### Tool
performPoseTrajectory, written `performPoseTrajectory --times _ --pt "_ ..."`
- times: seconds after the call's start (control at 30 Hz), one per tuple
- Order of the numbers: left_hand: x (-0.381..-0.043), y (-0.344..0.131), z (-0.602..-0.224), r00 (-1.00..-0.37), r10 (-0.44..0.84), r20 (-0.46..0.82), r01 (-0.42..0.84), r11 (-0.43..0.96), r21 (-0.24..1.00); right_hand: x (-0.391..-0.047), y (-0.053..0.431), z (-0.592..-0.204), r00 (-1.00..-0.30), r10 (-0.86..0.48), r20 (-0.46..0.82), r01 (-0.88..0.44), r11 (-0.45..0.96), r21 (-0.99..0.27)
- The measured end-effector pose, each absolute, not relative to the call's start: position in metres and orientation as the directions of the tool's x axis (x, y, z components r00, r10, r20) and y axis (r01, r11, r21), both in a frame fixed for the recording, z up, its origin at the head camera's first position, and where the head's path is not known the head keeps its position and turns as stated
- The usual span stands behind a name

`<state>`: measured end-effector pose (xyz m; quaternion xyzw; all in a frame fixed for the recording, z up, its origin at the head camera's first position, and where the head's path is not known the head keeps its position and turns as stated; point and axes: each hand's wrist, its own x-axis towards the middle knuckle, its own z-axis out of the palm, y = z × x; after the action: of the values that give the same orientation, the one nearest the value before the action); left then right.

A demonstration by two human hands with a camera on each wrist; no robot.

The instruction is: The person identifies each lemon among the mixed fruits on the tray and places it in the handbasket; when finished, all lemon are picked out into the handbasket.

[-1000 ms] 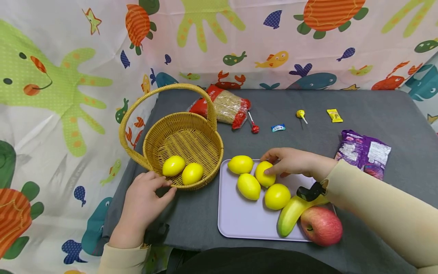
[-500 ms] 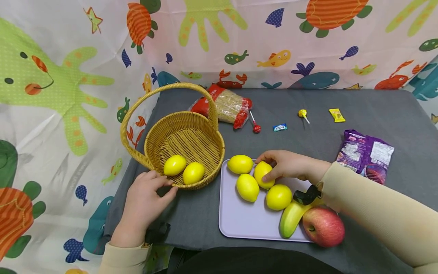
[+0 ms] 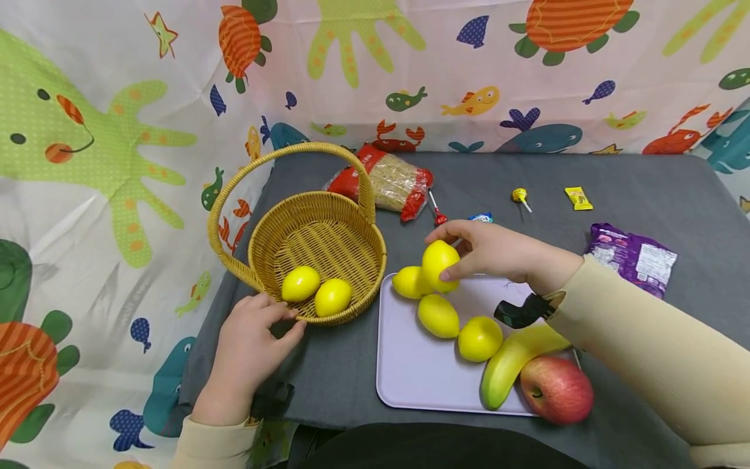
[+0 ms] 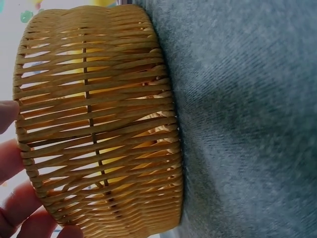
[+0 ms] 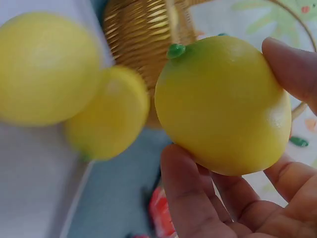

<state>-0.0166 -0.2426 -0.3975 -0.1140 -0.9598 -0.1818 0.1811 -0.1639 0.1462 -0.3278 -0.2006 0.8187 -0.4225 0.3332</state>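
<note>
My right hand [image 3: 489, 254] pinches a yellow lemon [image 3: 439, 264] between thumb and fingers, above the far left part of the lilac tray [image 3: 410, 384]. The right wrist view shows this lemon with a green stem end. Beneath and beside it on the tray are a lemon at the corner [image 3: 409, 282], a second lemon [image 3: 438, 316] and a third lemon [image 3: 480, 339]. With fingers and thumb at the near left rim, my left hand [image 3: 246, 352] holds the wicker basket [image 3: 328, 238]. Inside the basket lie a left lemon [image 3: 301, 284] and a right lemon [image 3: 333, 298].
On the tray's right side are a banana [image 3: 510, 365] and a red apple [image 3: 556, 389]. Behind stand a red-and-clear packet [image 3: 389, 179], a red lollipop [image 3: 438, 212], a blue candy [image 3: 482, 217], a yellow lollipop [image 3: 520, 197], a yellow candy [image 3: 578, 198] and a purple bag [image 3: 635, 257].
My right hand has gripped the lemon and lifted it off the tray, up and slightly left. A neighbouring lemon has shifted on the tray. The left hand stays at the basket rim.
</note>
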Motion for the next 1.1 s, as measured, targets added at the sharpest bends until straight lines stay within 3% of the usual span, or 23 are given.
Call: performPoseTrajectory --times 0.5,0.8,1.1 --pt "-0.014 -0.239 -0.4 -0.899 0.121 0.421 0.276 0.903 0.329 -0.171 0.036 -0.314 -0.667 -0.689 -0.283 -0.174 0.514 -0.84" --pt "-0.014 -0.242 -0.403 -0.898 0.11 0.426 0.266 0.908 0.325 -0.177 -0.009 -0.335 -0.646 -0.712 -0.276 -0.441 0.643 -0.626" --pt "-0.016 -0.245 -0.404 -0.885 0.135 0.446 0.296 0.902 0.315 -0.171 -0.03 -0.346 -0.618 -0.707 -0.344 -0.506 0.692 -0.514"
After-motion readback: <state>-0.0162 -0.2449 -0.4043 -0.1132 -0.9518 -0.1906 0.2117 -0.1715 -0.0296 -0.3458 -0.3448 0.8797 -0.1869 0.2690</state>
